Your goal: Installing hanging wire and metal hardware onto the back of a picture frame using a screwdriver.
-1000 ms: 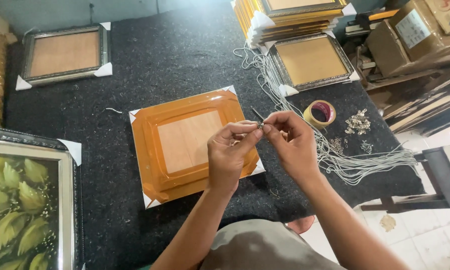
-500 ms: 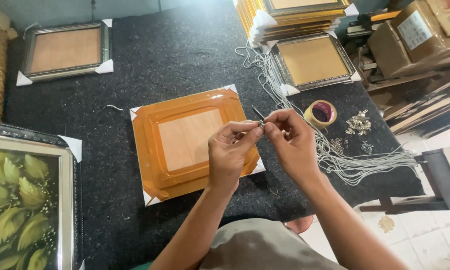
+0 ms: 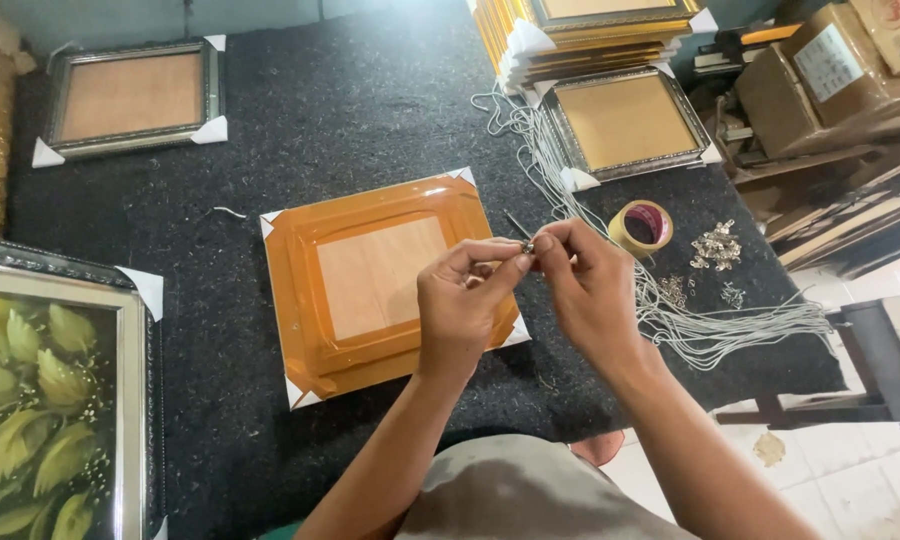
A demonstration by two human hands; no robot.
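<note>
My left hand [image 3: 465, 300] and my right hand [image 3: 585, 285] meet fingertip to fingertip above the right edge of an orange picture frame [image 3: 300, 290] that lies back side up on the dark felt table [image 3: 320, 120]. Between the fingertips of both hands is a small metal hanger piece [image 3: 527, 246]. White paper protectors cover the frame's corners. A thin dark tool [image 3: 515, 224] lies on the felt just behind my fingers.
A bundle of white cords [image 3: 690, 325] runs along the table's right side, beside a roll of tape [image 3: 641, 226] and a pile of small metal hangers [image 3: 715, 248]. Silver frames lie at the back left [image 3: 130, 98] and back right [image 3: 625, 122]. A leaf painting [image 3: 40, 400] sits at left.
Both hands stay together over the frame's right edge; the fingers shift slightly around the small metal piece. Nothing else has moved.
</note>
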